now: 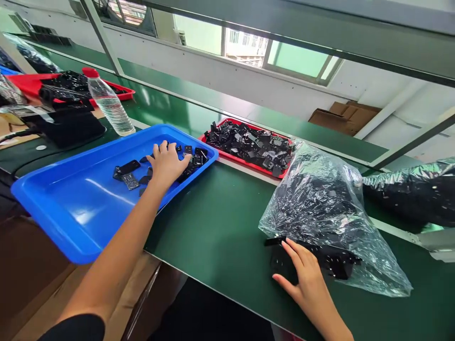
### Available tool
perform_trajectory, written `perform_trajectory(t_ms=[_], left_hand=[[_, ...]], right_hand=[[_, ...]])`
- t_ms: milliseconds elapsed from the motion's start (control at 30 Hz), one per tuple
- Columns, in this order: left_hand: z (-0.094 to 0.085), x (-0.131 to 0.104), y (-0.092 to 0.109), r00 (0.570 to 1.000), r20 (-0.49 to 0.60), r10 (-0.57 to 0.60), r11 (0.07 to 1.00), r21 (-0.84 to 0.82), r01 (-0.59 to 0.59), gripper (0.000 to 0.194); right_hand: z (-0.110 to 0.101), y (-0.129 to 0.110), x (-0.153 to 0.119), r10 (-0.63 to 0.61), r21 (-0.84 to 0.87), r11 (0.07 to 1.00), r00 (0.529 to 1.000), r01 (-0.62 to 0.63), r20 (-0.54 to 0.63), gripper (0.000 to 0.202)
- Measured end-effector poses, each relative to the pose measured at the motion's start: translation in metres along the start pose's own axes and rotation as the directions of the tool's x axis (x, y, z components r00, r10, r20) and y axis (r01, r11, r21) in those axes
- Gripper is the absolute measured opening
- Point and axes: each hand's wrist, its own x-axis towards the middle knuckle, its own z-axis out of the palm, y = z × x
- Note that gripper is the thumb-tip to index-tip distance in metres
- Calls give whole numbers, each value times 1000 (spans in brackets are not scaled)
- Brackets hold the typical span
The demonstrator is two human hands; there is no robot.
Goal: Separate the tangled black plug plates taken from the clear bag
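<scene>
My left hand [168, 163] reaches over the right part of a blue tray [81, 208], its fingers spread above small black parts [130, 174] lying in the tray. On the green tabletop, my right hand [302, 270] is at the mouth of a clear plastic bag [320, 203] filled with black parts. Its thumb and fingers are apart, the fingertips touching or close to a flat black piece [275, 241] at the bag's opening. Behind, between the tray and the bag, a red tray [245, 168] holds a heap of small black parts.
A water bottle [112, 106] with a red cap stands behind the blue tray. Another red tray [126, 93] with black parts lies at the back left. A second filled bag [408, 192] is at the right edge. Metal shelf posts rise behind, and cardboard [344, 118] sits beyond the table.
</scene>
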Motion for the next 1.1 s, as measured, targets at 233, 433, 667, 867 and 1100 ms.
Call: perform_trajectory(t_ms=[233,433,667,867,1100], left_hand=[[103,-121,-26,728,686,16,890,322,-323,18],[151,-183,-64,465,877,-121,928,267,-261,18],[149,-152,-67,434,876,-208,976,218,28,21],[129,-165,-40,354,896,-268,926,138,350,23],[59,-231,-52,513,787,-342,720,-132,682,34]], right_hand=[[10,-12,13,-41,-137,990,998,35,-43,31],[-18,-8,15,21,131,991,1000,-21,4,17],[-35,12,48,606,718,464,777,-518,170,38],[-23,-6,69,657,881,137,707,-453,262,38],[-5,-65,7,737,900,-104,575,-424,356,37]])
